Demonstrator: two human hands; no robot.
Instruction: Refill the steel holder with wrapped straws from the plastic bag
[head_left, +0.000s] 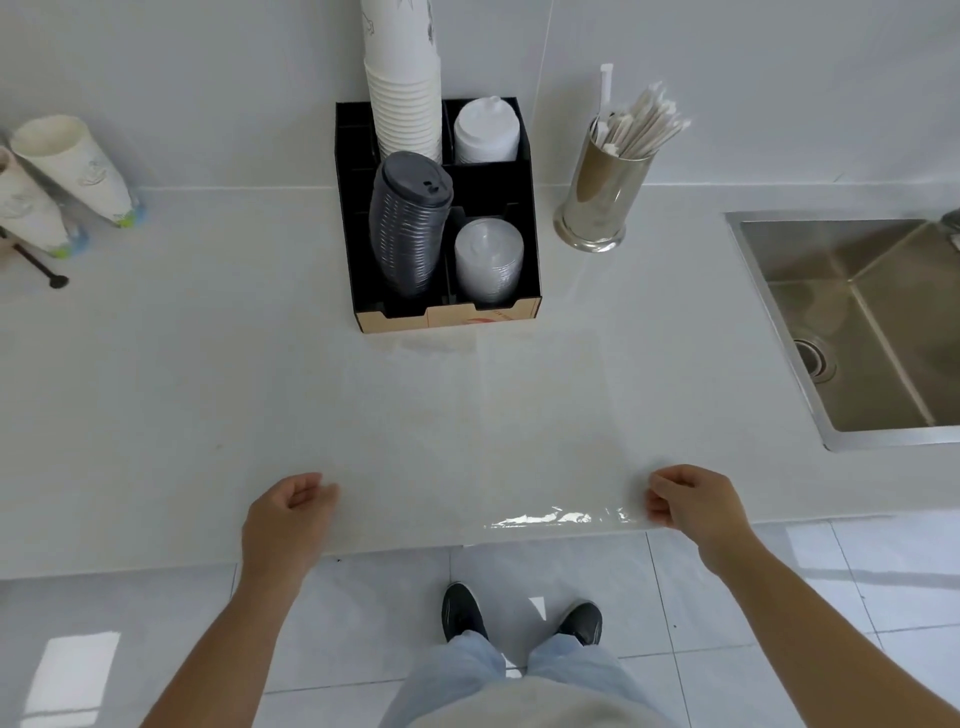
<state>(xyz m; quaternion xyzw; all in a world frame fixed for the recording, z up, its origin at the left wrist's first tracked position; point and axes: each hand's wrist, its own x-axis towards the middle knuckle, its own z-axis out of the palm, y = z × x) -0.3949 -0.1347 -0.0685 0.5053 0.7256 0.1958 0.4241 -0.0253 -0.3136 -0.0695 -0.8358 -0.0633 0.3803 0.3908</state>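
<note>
The steel holder (597, 197) stands at the back of the counter, right of the black organiser, with a bundle of wrapped straws (644, 124) fanning out of its top. A clear, flat plastic bag (550, 426) lies on the counter in front of me, and no straws show inside it. Glare marks its near edge. My right hand (691, 499) pinches the bag's near right corner at the counter's front edge. My left hand (291, 509) rests to the left with its fingers curled, and nothing is visible in it.
A black organiser (530, 244) holds paper cups and stacks of lids at the back centre. A steel sink (857, 322) is set into the counter at right. Sleeves of paper cups (72, 166) lie at the far left beside a dark stirrer (39, 267).
</note>
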